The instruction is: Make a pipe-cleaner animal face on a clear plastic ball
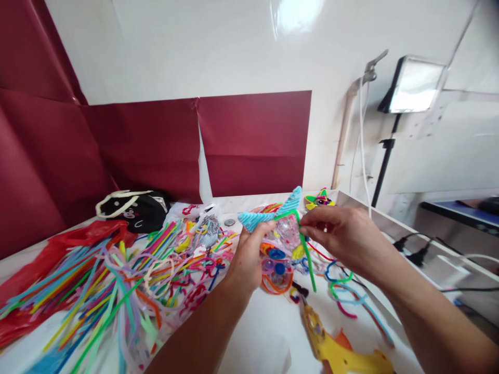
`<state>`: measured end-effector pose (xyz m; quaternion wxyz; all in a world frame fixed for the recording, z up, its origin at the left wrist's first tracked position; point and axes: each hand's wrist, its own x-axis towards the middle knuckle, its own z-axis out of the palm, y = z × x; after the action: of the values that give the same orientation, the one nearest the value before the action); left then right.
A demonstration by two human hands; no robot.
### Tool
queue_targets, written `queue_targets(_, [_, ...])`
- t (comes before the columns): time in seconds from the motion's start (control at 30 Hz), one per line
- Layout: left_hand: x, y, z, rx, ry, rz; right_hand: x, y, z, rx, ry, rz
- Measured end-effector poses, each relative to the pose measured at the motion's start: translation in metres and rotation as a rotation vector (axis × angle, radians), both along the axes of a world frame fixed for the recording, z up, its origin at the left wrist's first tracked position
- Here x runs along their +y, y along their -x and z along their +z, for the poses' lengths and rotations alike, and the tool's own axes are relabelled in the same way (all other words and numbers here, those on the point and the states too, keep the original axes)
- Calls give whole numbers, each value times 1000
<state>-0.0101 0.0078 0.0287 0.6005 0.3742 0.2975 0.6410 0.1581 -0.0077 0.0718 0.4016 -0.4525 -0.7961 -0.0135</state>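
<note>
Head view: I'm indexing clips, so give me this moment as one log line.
left hand: holds blue piece | right hand: pinches green stem | glue gun: on table | loose stems: piled at left

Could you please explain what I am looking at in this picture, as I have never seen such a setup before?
There is no robot here: these are a person's own bare hands. The single picture comes from a camera worn on that person's head, looking forward and down.

The left hand holds a light-blue fuzzy piece with two pointed ends. The right hand pinches a bent green stem, whose loose end hangs down.

On the white table, a pile of colourful stems spreads to the left, with a black bag behind it. Nearer the person lies a yellow tool, apparently a glue gun.
</note>
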Motion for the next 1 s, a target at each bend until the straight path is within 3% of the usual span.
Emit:
queue_targets(0.2, [3, 0, -2, 36, 90, -24, 15, -7, -11, 267, 257, 122])
queue_targets(0.37, [3, -1, 2, -9, 24, -47, 24, -6, -13, 523, 477, 223])
queue_targets(0.67, [14, 11, 2, 30, 7, -39, 31, 3, -26, 737, 532, 146])
queue_targets(1.0, [20, 20, 9, 70, 121, -117, 32, 12, -32, 755, 700, 142])
